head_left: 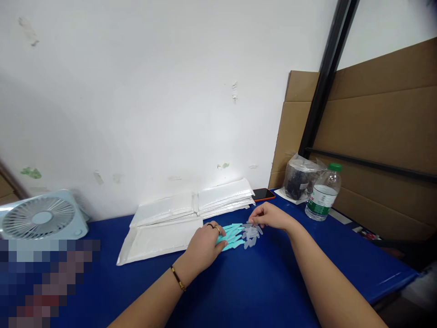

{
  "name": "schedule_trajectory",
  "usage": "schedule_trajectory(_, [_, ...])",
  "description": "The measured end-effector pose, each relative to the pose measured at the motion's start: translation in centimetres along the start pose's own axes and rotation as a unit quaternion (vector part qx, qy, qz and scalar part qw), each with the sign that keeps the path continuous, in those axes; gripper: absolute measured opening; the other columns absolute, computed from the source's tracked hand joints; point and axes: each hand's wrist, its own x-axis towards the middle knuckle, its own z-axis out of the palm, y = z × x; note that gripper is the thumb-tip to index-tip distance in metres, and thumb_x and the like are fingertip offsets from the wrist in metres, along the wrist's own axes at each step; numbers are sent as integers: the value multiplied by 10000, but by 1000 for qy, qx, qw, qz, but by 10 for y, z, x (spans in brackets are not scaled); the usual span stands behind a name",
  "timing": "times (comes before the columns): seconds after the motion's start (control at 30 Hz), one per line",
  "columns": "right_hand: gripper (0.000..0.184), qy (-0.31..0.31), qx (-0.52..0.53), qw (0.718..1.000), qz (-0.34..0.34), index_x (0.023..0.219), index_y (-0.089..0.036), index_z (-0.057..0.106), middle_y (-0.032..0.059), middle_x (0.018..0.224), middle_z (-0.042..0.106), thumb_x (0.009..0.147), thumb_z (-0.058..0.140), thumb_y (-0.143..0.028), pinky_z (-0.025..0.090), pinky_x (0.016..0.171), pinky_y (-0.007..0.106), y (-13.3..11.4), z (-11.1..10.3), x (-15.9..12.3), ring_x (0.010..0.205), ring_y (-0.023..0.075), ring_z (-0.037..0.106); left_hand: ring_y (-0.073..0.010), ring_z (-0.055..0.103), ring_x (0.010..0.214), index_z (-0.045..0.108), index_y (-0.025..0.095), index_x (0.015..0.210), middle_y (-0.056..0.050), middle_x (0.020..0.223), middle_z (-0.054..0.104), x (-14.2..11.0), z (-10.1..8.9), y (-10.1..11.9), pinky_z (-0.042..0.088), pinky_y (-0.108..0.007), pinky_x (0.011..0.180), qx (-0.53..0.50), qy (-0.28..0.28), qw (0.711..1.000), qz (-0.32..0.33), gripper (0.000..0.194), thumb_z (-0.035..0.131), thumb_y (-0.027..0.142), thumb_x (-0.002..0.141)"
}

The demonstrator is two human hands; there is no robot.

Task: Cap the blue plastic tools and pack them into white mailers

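Observation:
Several slim turquoise plastic sticks (234,235) lie side by side on the blue tabletop. Clear, flat plastic covers (251,234) sit loosely bunched around their right ends; I cannot tell which are attached. My left hand (205,241) is closed over the left ends of the sticks, its thumb along the near side. At the far right of the bunch, my right hand (265,216) pinches one of the clear covers between thumb and forefinger. The fingers of the left hand hide part of the sticks.
White padded mailing envelopes (164,239) lie behind and left of my hands. A phone (263,195), a plastic-wrapped dark roll (297,182) and a water bottle (322,196) stand or lie at the back right. A fan (43,217) is at the left, near the white wall.

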Motion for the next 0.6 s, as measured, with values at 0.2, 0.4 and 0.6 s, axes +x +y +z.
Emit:
schedule_trajectory(0.2, [193,104,-142,984,-11,787,-153,725,40,712,687,692,586,-247,430,608,245,10,0,7,665,162,597,-279,227,1334,295,157,1388,-127,1438,302,-6,19,0,167,-443,1086,48,-46,996,64,622,297,535,894])
schedule_trajectory(0.4, [191,124,-219,967,-30,811,-176,726,45,807,686,685,582,-177,421,659,244,15,3,12,741,168,601,-283,328,1288,349,152,1363,-139,1395,376,-17,13,21,219,-422,1069,37,-93,991,92,656,341,579,865])
schedule_trajectory(0.6, [153,87,-258,961,-46,788,-164,719,49,771,683,680,614,-191,401,612,221,20,12,18,693,157,599,-253,440,1196,426,187,1313,-107,1318,481,-6,10,12,318,-378,993,54,-16,997,48,508,358,470,896])
